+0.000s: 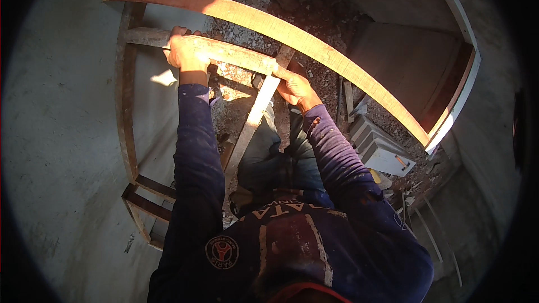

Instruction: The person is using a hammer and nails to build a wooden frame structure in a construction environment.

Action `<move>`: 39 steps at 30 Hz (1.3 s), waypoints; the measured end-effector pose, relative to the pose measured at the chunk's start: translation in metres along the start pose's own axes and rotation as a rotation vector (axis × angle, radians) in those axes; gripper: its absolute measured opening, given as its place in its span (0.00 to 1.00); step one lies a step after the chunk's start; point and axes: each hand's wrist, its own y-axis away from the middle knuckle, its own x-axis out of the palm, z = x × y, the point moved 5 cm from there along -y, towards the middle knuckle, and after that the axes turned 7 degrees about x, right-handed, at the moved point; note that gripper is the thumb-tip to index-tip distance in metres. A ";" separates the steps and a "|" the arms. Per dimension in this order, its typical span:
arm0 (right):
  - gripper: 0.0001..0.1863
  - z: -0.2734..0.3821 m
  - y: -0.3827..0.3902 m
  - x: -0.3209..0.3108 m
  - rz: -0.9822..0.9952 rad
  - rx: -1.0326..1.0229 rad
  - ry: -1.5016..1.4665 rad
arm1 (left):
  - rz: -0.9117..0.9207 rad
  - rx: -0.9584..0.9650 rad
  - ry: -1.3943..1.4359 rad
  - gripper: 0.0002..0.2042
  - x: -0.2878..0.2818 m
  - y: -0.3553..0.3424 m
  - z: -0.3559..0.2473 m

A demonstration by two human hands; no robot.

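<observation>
Arms (196, 151) outstretched, left hand (188, 53) curls around the short board (241, 58), right hand (296, 86) pinching its right end

Rubble (303, 3) lies at upper centre, white blocks (384, 159) right of centre, a grey wall (62, 112) at far left.
</observation>
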 end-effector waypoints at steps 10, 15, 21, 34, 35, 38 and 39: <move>0.28 0.000 -0.003 0.006 -0.107 -0.114 0.091 | -0.034 0.023 -0.059 0.08 -0.001 -0.014 -0.007; 0.35 0.019 0.032 0.001 -0.302 -0.282 0.333 | -0.012 0.060 -0.039 0.13 0.001 -0.003 0.009; 0.13 0.047 0.131 0.085 -0.670 -0.820 1.070 | -0.023 0.068 -0.105 0.28 0.001 0.001 -0.005; 0.04 0.058 0.061 0.181 0.027 -1.184 1.552 | -0.033 0.074 -0.076 0.19 0.005 0.009 -0.001; 0.05 0.054 0.072 0.179 -0.002 -1.135 1.516 | -0.162 0.044 -0.144 0.20 -0.002 -0.003 0.000; 0.06 0.045 0.088 0.145 -0.425 -0.932 1.492 | -0.143 0.005 -0.217 0.34 -0.013 -0.025 0.004; 0.10 0.045 0.091 0.130 -0.561 -0.929 1.500 | -0.143 -0.008 -0.217 0.34 -0.014 -0.022 0.007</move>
